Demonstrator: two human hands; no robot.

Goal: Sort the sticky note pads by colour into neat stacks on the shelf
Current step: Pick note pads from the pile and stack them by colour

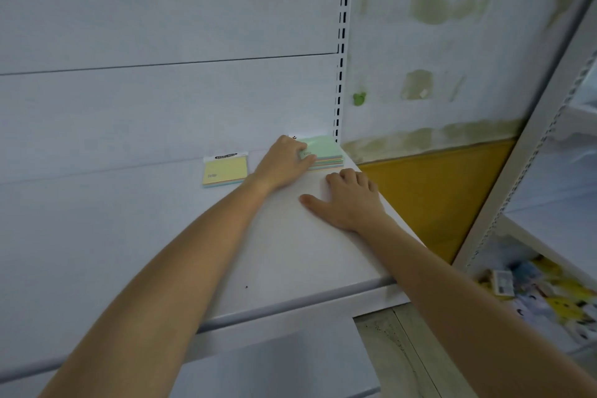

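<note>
A stack of pads with a green top (324, 152) sits in the far right corner of the white shelf (290, 262). My left hand (284, 165) lies against the stack's left side, fingers curled on the green top pad. A yellow pad pack with a white header label (225, 170) lies flat to the left of that hand, apart from it. My right hand (347, 200) rests palm down on the shelf just in front of the stack, fingers bent, holding nothing.
The shelf ends at its right edge beside a slotted upright (340, 52). Beyond it are a stained wall (452, 42) and a yellow panel (429, 191). Another white rack at the right holds colourful printed items (549, 297) low down.
</note>
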